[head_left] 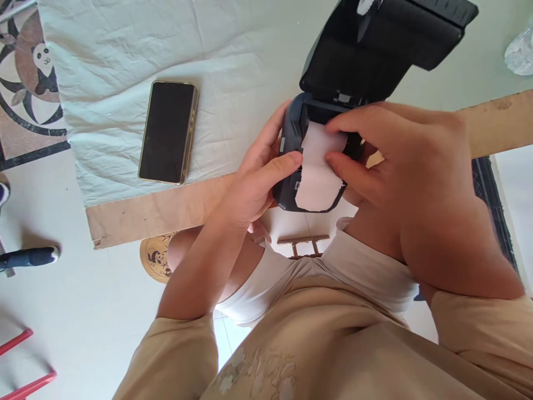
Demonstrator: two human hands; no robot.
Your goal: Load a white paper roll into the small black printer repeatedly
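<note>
A small black portable printer [287, 191], which looks like a receipt printer, is held over the table's near edge with its lid [353, 66] swung up. Wrapped around its left side, my left hand [260, 172] has its thumb at the edge of the white paper [320, 186]. The paper lies in the printer's compartment, its ragged loose end hanging over the near rim. My right hand [400, 150] grips the paper between thumb and forefinger at its right side; its other fingers are partly hidden behind the printer.
A phone [166, 132] lies dark-screened on the pale tablecloth [112, 66] at left. Bare wood [137, 218] edges the table. A clear plastic item [520, 54] sits at far right. A round panda stool [155, 261] and red bars [31, 383] stand below.
</note>
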